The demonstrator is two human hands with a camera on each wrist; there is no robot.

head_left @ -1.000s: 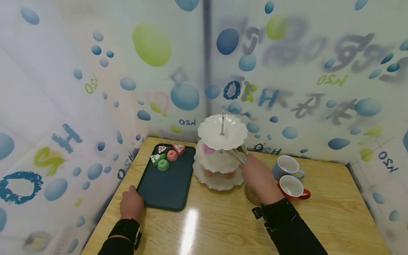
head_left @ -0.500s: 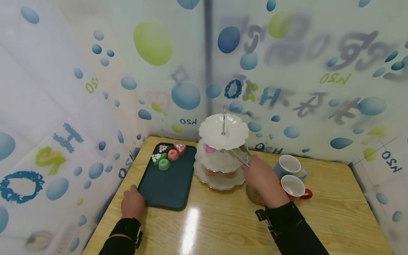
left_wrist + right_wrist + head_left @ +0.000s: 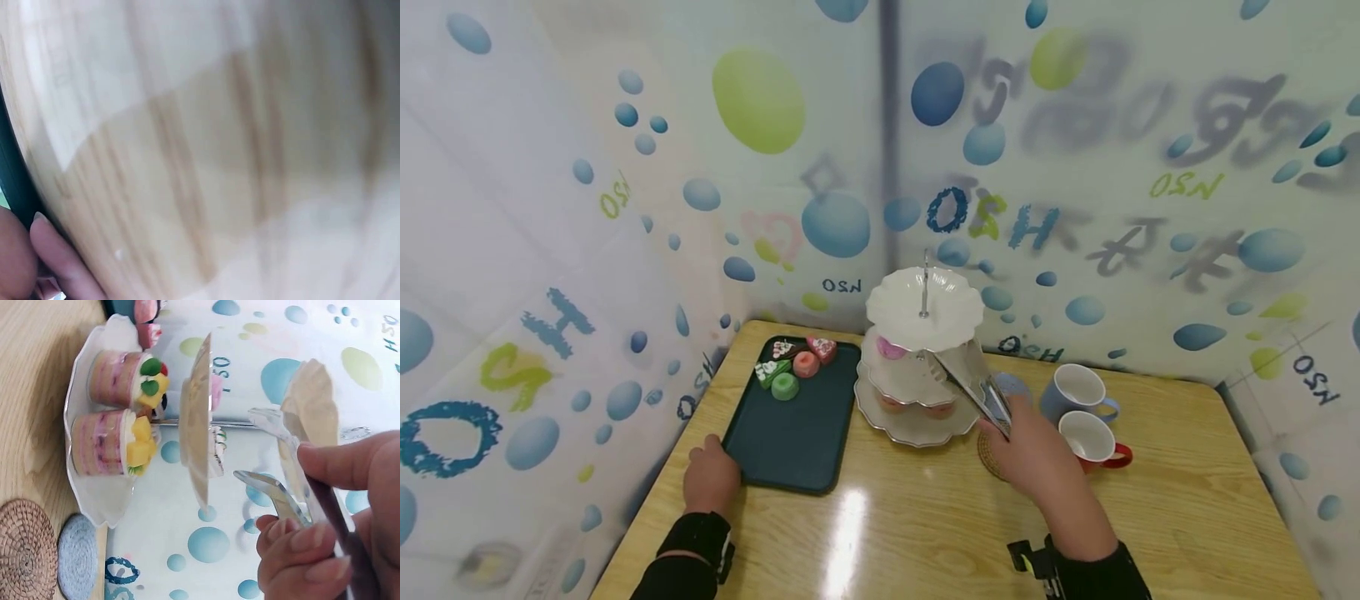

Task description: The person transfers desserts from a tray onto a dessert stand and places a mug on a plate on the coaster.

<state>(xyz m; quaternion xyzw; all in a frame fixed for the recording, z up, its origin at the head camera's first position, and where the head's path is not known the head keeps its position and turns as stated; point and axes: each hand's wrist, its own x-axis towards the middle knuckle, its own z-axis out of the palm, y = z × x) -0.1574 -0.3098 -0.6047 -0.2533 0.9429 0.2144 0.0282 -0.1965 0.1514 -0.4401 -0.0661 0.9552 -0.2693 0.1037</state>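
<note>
My right hand (image 3: pixel 1037 458) holds metal tongs (image 3: pixel 269 419) between thumb and fingers. The tongs' tips are apart with nothing between them, beside the middle tier of a white three-tier cake stand (image 3: pixel 923 304). On that tier sit a small cake slice (image 3: pixel 217 450) with white and green on top and a pink piece (image 3: pixel 891 348). Two dessert cups (image 3: pixel 103 444) topped with yellow fruit stand on the bottom tier. At the near left edge of a dark green tray (image 3: pixel 790 450), my left hand (image 3: pixel 711 479) grips the rim, thumb and finger showing in the left wrist view.
Several small cakes and sweets (image 3: pixel 785 386) lie at the tray's far end. To the right of the stand are a blue mug (image 3: pixel 1077 386), a red mug (image 3: pixel 1086 437), a woven brown coaster (image 3: pixel 25 550) and a grey-blue coaster (image 3: pixel 76 556). Printed curtains enclose the table.
My right hand has drawn back towards me and slightly right, bringing the tongs out from the middle tier. The grey-blue coaster now shows. My left hand keeps its place on the tray.
</note>
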